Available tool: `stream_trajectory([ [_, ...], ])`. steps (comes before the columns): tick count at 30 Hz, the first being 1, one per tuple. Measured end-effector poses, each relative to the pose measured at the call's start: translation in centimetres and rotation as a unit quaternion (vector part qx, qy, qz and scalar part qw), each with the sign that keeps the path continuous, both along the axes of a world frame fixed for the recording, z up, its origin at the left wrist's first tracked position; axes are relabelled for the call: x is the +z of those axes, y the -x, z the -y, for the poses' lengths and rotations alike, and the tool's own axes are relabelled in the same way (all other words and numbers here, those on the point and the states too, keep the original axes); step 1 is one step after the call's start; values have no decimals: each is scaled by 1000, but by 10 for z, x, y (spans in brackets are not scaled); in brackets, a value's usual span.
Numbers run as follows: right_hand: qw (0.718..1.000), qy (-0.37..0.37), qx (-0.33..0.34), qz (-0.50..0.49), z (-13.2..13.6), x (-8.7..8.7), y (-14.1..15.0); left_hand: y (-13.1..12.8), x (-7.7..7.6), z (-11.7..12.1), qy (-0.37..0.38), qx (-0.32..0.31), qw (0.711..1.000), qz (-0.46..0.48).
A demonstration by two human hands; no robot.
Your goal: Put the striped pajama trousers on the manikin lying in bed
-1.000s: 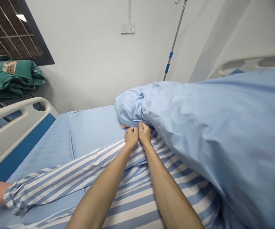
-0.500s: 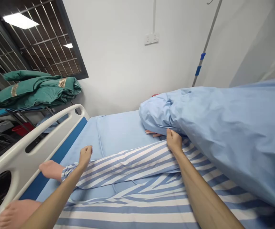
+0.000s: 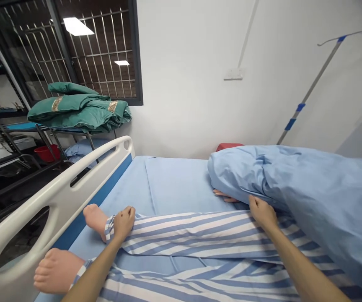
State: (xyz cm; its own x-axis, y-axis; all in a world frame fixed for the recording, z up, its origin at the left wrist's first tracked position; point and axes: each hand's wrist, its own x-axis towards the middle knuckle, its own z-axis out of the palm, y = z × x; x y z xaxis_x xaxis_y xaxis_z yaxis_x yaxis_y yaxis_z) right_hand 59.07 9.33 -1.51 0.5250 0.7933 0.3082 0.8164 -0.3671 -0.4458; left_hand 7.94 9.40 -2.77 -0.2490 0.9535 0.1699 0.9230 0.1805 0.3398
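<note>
Wall (image 3: 184, 96) behind quilt (image 3: 319, 188) | my right hand (image 3: 263, 213) seemingly grips quilt edge | left hand (image 3: 123, 221) curled at striped trousers (image 3: 193, 230), mostly uncovered beside quilt

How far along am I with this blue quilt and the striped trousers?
Looks done: both feet and most of the striped trousers lie outside the quilt. In hand: your left hand is closed near the far cuff, your right hand at the quilt's edge; any grip is unclear. Perhaps left: whatever the quilt covers, where fingers poke out.
</note>
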Motion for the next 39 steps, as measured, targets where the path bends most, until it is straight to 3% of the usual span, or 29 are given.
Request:
stream_trajectory([
  [10,998,50,-11,21,-2,8,8,6,-4,1,8,-31,999,-39],
  [14,999,26,29,-6,-5,18,38,7,-6,1,-3,-34,999,-39],
  [17,988,-58,125,-67,-9,23,103,8,-6,2,-6,-37,999,-35],
  [20,958,-122,218,-142,-15,20,209,9,-7,1,-4,-49,998,-28],
  [24,893,-126,348,-255,-17,-1,361,14,-17,-2,-23,-51,998,-8],
  [26,872,-104,389,-279,-15,-16,413,17,-25,-4,-47,-49,998,14],
  [28,885,-105,370,-264,-12,-29,442,20,-33,-5,-71,-46,996,39],
  [31,891,-106,355,-263,-10,-40,451,23,-35,-8,-91,-48,991,87],
  [34,869,-116,366,-311,-13,-39,445,18,-23,-16,-103,-79,972,198],
  [37,851,-133,344,-375,-18,-37,441,4,-6,-23,-137,-86,921,353],
  [39,834,-137,332,-419,-21,-38,438,-9,-4,-24,-157,-68,890,423],
])
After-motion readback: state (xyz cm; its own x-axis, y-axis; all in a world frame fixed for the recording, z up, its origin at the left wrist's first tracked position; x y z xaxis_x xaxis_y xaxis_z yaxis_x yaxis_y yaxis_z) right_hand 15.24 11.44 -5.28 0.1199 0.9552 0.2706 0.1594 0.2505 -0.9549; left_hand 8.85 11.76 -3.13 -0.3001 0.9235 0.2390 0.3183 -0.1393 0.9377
